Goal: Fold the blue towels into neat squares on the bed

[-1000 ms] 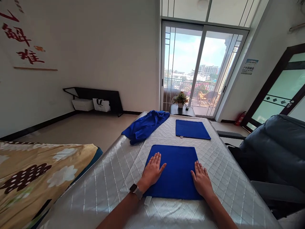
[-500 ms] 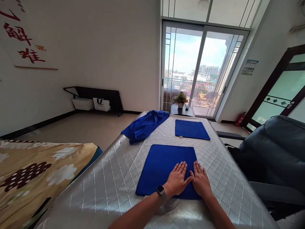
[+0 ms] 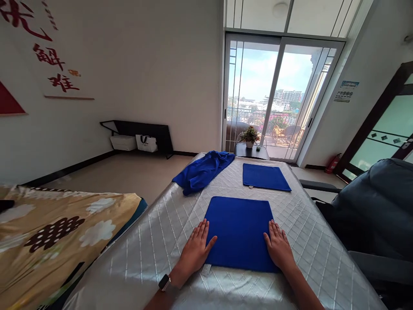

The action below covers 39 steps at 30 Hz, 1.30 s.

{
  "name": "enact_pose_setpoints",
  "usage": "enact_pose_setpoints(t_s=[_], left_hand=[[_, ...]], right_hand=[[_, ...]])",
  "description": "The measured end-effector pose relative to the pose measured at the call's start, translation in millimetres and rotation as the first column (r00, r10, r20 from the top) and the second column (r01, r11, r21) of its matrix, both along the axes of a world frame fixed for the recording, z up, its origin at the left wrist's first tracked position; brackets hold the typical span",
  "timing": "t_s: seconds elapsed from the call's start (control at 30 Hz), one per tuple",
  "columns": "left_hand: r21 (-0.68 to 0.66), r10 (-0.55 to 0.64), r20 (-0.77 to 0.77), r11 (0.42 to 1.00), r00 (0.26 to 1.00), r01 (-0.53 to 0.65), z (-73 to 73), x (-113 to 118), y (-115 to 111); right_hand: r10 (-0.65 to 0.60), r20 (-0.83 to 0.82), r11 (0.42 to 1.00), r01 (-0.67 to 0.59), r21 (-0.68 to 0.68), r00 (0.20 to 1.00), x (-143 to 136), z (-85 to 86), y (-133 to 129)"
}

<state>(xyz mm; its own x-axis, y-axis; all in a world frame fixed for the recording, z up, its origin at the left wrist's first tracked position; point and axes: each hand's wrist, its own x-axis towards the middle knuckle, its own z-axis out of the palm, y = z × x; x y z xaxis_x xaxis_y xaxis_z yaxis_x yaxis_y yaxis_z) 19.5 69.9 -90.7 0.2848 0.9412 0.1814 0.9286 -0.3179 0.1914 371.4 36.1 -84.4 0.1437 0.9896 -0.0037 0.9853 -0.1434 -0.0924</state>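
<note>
A flat blue cloth (image 3: pixel 240 232), roughly square, lies on the silvery quilted mattress (image 3: pixel 151 245) in front of me. My left hand (image 3: pixel 196 245) rests at the cloth's left edge, fingers stretched out and the thumb over the blue fabric. At the right edge my right hand (image 3: pixel 279 243) lies flat with its fingers extended. A small white tag (image 3: pixel 205 270) sticks out at the cloth's near left corner. Farther back lies a second flat blue cloth (image 3: pixel 266 177), also with a tag. To its left is a crumpled blue cloth (image 3: pixel 206 170).
On the left stands a surface with a brown-and-cream patterned cover (image 3: pixel 74 232). A dark padded chair (image 3: pixel 374 206) is close on the right. Beyond the mattress's far end, a potted plant (image 3: pixel 249 137) stands on a small table before the glass sliding door (image 3: pixel 251 86).
My left hand has moved left from the middle of the near cloth to its left edge. My right hand stays at the right edge. The view has turned slightly left.
</note>
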Motion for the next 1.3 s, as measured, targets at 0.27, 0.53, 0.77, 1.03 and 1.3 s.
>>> enact_pose_setpoints(t_s=[0.27,0.53,0.77,1.03,1.3], left_hand=[[-0.014,0.008,0.003,1.0,1.0,-0.008,4.8,4,-5],[-0.046,-0.018,-0.013,0.999,1.0,0.018,9.3,-3,5],[-0.014,-0.276,0.057,0.961,0.959,0.278,40.9,93,-14],[-0.092,-0.587,0.155,0.792,0.794,0.604,34.9,186,-31],[-0.117,-0.311,0.033,0.943,0.95,0.313,28.3,94,-14]], right_hand=[[0.014,0.006,1.0,-0.014,-0.025,1.0,-2,6.6,-27],[0.025,-0.022,1.0,-0.024,0.01,0.999,-10,0.8,-65],[0.027,-0.002,1.0,-0.027,0.011,1.0,-13,3.9,-63],[0.048,0.006,0.999,-0.048,0.017,0.999,-9,-1.2,-63],[0.042,-0.042,0.998,-0.04,0.049,0.998,-9,-4.4,-63]])
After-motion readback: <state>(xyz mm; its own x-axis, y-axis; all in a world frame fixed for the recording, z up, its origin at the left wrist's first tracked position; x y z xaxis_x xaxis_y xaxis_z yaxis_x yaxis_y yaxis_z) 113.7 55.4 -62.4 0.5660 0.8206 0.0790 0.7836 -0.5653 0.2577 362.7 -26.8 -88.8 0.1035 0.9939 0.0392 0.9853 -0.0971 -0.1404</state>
